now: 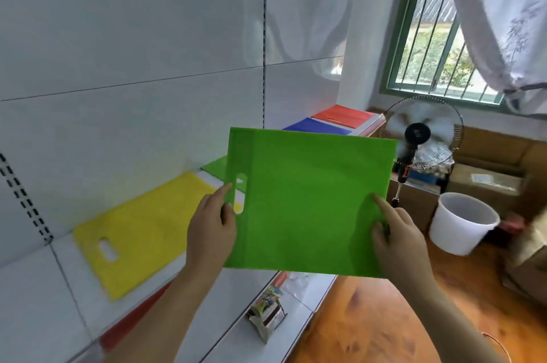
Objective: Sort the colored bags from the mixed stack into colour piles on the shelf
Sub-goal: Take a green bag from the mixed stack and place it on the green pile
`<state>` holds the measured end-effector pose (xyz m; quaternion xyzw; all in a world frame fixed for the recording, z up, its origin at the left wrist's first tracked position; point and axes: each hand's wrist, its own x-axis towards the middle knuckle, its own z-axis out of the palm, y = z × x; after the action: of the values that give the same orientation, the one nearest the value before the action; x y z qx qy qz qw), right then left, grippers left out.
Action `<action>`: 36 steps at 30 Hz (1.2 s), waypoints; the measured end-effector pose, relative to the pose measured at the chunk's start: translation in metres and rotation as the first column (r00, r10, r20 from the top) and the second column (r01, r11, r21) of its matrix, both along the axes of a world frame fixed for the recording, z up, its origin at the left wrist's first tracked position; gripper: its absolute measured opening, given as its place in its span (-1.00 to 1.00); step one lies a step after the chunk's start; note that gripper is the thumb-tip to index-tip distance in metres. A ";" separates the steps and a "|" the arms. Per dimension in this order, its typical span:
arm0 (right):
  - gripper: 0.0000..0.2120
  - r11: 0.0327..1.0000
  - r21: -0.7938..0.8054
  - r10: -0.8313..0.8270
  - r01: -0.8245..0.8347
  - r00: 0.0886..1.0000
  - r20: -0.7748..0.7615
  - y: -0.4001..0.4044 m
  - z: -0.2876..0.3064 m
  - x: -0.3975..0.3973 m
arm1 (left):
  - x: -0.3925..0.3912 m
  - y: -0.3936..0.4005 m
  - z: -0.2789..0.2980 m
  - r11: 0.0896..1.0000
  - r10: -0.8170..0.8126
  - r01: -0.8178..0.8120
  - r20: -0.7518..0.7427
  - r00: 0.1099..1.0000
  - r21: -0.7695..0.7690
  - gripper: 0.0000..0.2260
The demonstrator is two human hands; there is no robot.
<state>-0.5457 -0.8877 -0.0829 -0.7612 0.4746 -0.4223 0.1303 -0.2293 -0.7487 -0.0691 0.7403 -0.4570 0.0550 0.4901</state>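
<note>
Green non-woven fabric, flat and square with a cut-out handle slot, is the bag [307, 199] we hold up in the air above the white metal shelf [38, 288]. Our left hand [211, 232] pinches its edge beside the slot, and our right hand [396, 238] pinches the opposite edge. On the shelf we see a flat yellow fabric bag [142, 232], then a green pile [216, 168] partly hidden behind the held bag, and farther away a blue bag [316, 127] and a red bag [343, 115]. A white plastic bucket [461, 223] stands on the wooden floor.
</note>
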 end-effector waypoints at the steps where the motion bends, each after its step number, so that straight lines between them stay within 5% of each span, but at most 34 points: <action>1: -0.43 1.000 0.002 0.002 -0.002 1.000 -0.010 -0.018 0.002 0.004 | 0.004 -0.019 -0.002 1.000 0.001 -0.001 -0.012 1.000 0.008 -0.62; 9: -0.47 0.998 -0.061 0.015 -0.022 0.994 -0.106 -0.165 0.028 0.062 | 0.051 -0.134 -0.004 0.996 0.046 -0.041 -0.064 0.997 0.077 -0.64; 18: -0.53 0.959 -0.038 0.271 -0.280 0.950 -0.158 -0.307 0.010 0.173 | 0.093 -0.179 -0.024 0.932 0.288 -0.274 -0.028 0.957 0.239 -0.63; 24: -0.58 0.867 0.019 0.490 -0.498 0.845 -0.215 -0.389 -0.012 0.244 | 0.091 -0.207 -0.039 0.816 0.510 -0.487 0.008 0.860 0.310 -0.66; 30: -0.61 0.744 0.148 0.657 -0.652 0.671 -0.345 -0.422 -0.034 0.276 | 0.072 -0.224 -0.052 0.596 0.696 -0.664 0.121 0.708 0.451 -0.68; 36: -0.63 0.726 0.177 0.656 -0.665 0.590 -0.471 -0.425 -0.043 0.287 | 0.066 -0.232 -0.054 0.426 0.707 -0.724 0.300 0.640 0.542 -0.73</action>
<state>-0.2582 -1.3127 -0.1256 -0.9656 0.1716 -0.1341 0.1422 -0.1634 -0.9810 -0.1235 0.9785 -0.0963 0.1142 0.1422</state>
